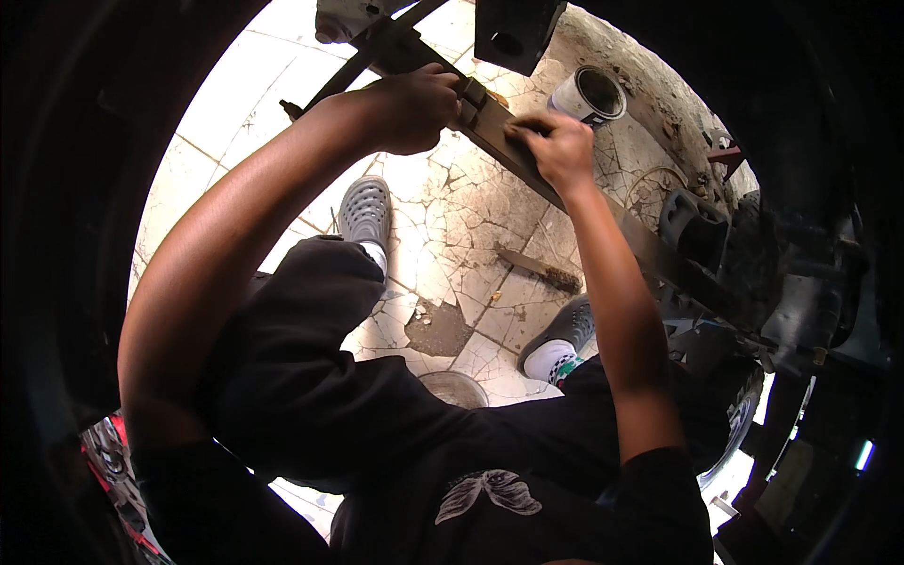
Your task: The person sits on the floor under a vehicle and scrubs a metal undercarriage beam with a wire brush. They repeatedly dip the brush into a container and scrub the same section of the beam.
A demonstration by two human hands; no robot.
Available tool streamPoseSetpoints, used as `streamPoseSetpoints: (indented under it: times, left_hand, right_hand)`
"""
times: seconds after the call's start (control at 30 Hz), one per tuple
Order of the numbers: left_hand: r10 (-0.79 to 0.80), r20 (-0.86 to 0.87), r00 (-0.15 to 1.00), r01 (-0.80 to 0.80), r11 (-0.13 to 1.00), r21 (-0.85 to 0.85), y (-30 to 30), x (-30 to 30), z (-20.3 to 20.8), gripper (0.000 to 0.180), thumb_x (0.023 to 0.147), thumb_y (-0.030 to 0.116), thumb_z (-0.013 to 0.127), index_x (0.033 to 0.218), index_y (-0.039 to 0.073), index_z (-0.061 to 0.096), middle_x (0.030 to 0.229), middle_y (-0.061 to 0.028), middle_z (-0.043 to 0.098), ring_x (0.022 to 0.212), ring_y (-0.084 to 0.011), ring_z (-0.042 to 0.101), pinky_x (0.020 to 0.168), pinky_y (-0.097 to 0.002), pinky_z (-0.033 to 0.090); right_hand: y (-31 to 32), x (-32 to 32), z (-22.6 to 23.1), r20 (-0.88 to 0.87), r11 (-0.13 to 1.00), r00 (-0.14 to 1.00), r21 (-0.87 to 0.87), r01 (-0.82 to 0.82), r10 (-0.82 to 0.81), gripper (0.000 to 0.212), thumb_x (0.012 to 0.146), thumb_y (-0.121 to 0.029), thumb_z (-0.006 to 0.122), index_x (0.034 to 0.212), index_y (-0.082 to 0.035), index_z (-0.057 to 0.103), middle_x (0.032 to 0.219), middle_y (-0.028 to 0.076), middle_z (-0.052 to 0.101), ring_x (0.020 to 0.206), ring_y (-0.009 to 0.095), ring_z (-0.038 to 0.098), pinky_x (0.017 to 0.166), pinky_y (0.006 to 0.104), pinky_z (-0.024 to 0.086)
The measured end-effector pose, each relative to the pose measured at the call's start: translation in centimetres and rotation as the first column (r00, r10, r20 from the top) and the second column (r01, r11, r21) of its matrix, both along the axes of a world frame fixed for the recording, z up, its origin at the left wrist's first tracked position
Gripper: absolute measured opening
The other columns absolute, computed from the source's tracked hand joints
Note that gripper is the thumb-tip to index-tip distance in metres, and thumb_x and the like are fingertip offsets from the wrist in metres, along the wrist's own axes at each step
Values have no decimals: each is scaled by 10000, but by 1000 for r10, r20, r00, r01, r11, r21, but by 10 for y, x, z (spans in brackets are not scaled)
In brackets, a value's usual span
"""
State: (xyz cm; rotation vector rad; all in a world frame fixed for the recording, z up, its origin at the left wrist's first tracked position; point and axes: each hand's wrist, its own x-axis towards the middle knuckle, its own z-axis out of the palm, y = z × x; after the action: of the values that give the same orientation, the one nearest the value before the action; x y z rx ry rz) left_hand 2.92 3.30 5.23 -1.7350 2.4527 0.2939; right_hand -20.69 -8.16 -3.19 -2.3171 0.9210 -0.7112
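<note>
1. The long dark metal bar (527, 155) slants across the cracked tile floor (452, 202).
2. The left hand (414, 108) is wrapped tight around the bar's upper part.
3. The right hand (557, 146) presses on the bar just below, fingers curled on something I cannot make out.
4. A paint can (590, 94) stands just past the bar.
5. A brush (539, 267) lies under the bar.

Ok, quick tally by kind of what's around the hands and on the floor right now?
Hands on the bar: 2, left hand and right hand
Long dark metal bar: 1
Open tin can: 1
Wire brush on the cracked tile floor: 1
Grey perforated shoes: 2, and
Total: 7
</note>
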Motion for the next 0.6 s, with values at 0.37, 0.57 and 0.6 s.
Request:
streamPoseSetpoints:
  times: [0.37, 0.57, 0.6]
  left_hand:
    - [-19, -187, 982, -11, 987, -160, 6, 17, -26, 414, 898, 3, 572, 1245, 102, 776, 1253, -159, 668, 1327, -310, 554, 1136, -417, 494]
    - [1, -188, 982, -18, 996, -89, 2, 12, -16, 432, 916, -127, 542, 1257, 31, 754, 1270, -181, 642, 1344, -348, 542, 1164, -418, 472]
    - [-7, -195, 981, -16, 993, -116, 5, 15, -18, 423, 922, -120, 542, 1262, 25, 749, 1274, -184, 641, 1343, -348, 543, 1162, -417, 474]
  right_hand:
    - [20, 9, -10, 171, 999, 984, 34, 38, -43, 135, 860, -148, 825, 974, -86, 863, 905, 121, 815, 806, 233, 793, 757, 323, 609]
    - [15, 27, -1, 104, 985, 981, 79, 153, -161, 171, 849, -193, 838, 977, -82, 862, 909, 140, 814, 811, 229, 790, 776, 331, 604]
    - [20, 23, -4, 125, 987, 979, 58, 152, -158, 170, 849, -194, 840, 974, -81, 862, 904, 139, 814, 809, 222, 790, 775, 328, 605]
